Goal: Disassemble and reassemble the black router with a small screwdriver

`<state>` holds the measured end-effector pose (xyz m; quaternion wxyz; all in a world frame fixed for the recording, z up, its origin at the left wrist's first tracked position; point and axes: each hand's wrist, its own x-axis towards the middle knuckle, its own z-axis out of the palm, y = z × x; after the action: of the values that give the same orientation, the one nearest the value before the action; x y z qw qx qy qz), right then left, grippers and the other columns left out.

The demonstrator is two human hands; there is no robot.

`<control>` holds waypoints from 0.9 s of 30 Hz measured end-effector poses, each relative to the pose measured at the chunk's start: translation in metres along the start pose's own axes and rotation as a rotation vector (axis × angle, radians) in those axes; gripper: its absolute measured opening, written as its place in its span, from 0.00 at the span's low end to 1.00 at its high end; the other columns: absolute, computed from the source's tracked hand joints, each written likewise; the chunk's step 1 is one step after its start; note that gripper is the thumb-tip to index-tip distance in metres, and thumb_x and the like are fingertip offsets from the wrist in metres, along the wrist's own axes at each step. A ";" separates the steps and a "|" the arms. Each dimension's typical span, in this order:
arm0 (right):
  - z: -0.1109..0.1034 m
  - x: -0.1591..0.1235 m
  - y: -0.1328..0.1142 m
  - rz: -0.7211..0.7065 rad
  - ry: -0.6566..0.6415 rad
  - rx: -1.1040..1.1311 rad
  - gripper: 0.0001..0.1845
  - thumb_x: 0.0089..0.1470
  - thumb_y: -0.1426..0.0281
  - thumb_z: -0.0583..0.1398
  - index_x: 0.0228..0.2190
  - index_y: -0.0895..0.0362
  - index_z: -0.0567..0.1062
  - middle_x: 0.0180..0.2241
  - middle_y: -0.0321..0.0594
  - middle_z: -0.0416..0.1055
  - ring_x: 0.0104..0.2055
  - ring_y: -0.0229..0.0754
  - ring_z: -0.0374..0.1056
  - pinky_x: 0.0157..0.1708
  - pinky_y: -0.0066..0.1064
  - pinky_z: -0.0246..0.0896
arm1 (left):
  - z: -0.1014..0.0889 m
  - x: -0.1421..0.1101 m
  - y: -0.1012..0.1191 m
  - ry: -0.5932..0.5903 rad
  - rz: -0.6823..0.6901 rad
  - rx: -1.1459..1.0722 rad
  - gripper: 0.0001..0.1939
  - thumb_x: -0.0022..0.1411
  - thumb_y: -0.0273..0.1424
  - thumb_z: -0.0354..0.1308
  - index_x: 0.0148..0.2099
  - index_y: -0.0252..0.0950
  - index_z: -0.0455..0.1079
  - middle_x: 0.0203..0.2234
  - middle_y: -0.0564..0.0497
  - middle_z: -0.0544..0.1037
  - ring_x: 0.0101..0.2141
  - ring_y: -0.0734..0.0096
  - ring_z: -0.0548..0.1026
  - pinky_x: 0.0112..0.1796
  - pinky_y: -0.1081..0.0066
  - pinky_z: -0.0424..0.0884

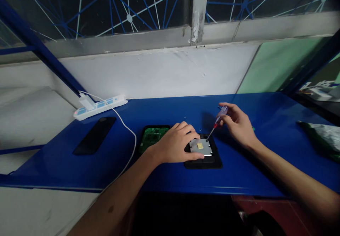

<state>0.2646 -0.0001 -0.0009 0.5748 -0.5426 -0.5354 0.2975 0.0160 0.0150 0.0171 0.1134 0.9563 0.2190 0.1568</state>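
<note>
My right hand [237, 124] grips a screwdriver [223, 112] with a clear purple handle and a red collar. Its shaft slants down to the left, and the tip meets the upper right part of a silver metal plate [205, 151]. That plate lies in a black device casing [217, 163] and bears a small yellowish square [200, 145]. From the left, my left hand [176, 142] holds the casing, thumb along the plate's near edge and index finger by its far edge. Partly behind this hand lies a green circuit board [152, 136] in a dark frame.
On the blue table [170, 179] a black phone [95, 135] lies at the left. Behind it is a white power strip [106, 105] with a charger [86, 102] plugged in. A white cable [135, 138] runs toward the front. A silver-and-green bag [322, 136] sits far right.
</note>
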 end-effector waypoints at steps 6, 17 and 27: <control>-0.002 0.002 0.004 0.003 -0.008 -0.023 0.22 0.51 0.71 0.59 0.50 0.54 0.69 0.29 0.35 0.73 0.25 0.39 0.70 0.28 0.35 0.70 | 0.002 0.000 -0.001 -0.006 0.014 -0.017 0.23 0.61 0.51 0.62 0.49 0.39 0.71 0.45 0.48 0.75 0.46 0.59 0.69 0.48 0.59 0.66; -0.005 0.004 0.005 0.003 0.000 -0.069 0.23 0.52 0.71 0.58 0.51 0.54 0.69 0.29 0.36 0.74 0.25 0.39 0.70 0.30 0.37 0.70 | 0.002 0.000 0.001 -0.008 0.020 -0.040 0.25 0.61 0.51 0.62 0.51 0.40 0.71 0.46 0.48 0.74 0.47 0.57 0.69 0.50 0.58 0.66; -0.006 0.004 0.009 0.007 -0.009 -0.082 0.23 0.53 0.70 0.59 0.52 0.53 0.69 0.30 0.37 0.74 0.25 0.40 0.71 0.30 0.38 0.72 | 0.004 0.001 0.007 -0.065 0.002 -0.010 0.34 0.60 0.56 0.61 0.60 0.42 0.69 0.54 0.45 0.70 0.53 0.54 0.66 0.54 0.55 0.66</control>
<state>0.2735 0.0038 -0.0068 0.5487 -0.5660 -0.5480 0.2799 0.0213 0.0088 0.0158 0.1252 0.9606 0.2135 0.1266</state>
